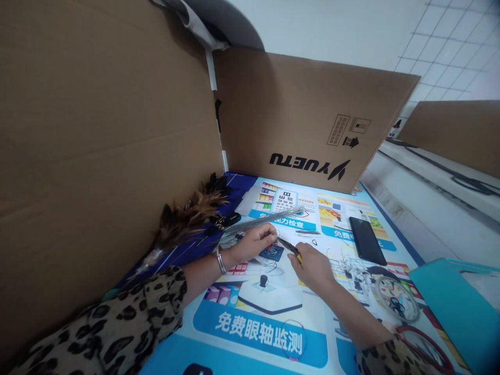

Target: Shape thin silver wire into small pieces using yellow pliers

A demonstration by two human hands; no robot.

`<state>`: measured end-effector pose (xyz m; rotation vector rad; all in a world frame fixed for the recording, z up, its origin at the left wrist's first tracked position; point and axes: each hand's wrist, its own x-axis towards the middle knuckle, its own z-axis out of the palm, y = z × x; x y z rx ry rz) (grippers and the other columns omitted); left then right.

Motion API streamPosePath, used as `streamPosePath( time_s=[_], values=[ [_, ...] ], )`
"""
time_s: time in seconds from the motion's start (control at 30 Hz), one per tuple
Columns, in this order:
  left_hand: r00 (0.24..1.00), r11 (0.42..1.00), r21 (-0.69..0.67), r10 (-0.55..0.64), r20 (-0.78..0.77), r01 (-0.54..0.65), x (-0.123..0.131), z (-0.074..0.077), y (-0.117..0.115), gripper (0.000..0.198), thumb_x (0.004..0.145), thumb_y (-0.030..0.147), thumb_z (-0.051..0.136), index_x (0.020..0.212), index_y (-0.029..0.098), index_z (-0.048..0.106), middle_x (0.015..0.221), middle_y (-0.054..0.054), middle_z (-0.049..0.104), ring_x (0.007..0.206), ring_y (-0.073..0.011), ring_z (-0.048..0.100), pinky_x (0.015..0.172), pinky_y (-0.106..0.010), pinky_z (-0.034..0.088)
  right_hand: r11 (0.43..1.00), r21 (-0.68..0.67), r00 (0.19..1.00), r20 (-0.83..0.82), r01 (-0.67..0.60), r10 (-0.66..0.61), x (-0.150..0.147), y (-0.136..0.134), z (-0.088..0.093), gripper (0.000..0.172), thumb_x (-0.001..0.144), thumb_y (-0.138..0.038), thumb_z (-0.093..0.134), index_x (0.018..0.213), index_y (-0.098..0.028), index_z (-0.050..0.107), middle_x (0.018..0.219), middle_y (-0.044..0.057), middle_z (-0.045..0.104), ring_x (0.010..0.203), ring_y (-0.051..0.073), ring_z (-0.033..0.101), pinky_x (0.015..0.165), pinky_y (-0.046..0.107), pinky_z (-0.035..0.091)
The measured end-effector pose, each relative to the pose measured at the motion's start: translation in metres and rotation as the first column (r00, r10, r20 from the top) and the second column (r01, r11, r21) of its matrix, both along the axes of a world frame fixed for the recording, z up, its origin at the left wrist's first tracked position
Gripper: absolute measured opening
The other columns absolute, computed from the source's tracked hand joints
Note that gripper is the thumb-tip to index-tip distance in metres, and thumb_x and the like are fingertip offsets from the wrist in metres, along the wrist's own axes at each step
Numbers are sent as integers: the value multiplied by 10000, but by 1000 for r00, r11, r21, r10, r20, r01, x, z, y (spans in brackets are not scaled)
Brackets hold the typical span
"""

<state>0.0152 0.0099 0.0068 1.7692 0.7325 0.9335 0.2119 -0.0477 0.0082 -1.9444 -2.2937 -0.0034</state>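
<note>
My left hand (258,241) is closed in a pinch on a thin wire, most of it hidden by the fingers. My right hand (314,266) is wrapped round pliers with yellow handles (289,247). Their dark jaws reach to my left fingertips. Under the hands, fine curved strands lie over the printed sheet. A bundle of straight silver wires (269,219) lies just beyond my left hand. To the right of my right hand is a loose tangle of thin wire (349,271).
Brown and black feathers (187,211) lie along the left cardboard wall (97,130). Another cardboard panel (297,114) stands at the back. A black phone (367,240), a clear round roll (397,299), a red ring (425,344) and a teal box (457,307) are on the right.
</note>
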Motion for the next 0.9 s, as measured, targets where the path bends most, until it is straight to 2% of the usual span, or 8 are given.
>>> streamPosePath(
  time_s=[0.9],
  values=[
    [1000,1000,-15,-10,15,11,0,0,0,196,844,324,436,831,139,501,746,-12,531,634,-90,480,605,-217,396,1000,-22,1000,22,17,-16,-3,-2,6,313,860,-460,329,939,-203,490,889,39,567,774,154,530,577,246,289]
  ],
)
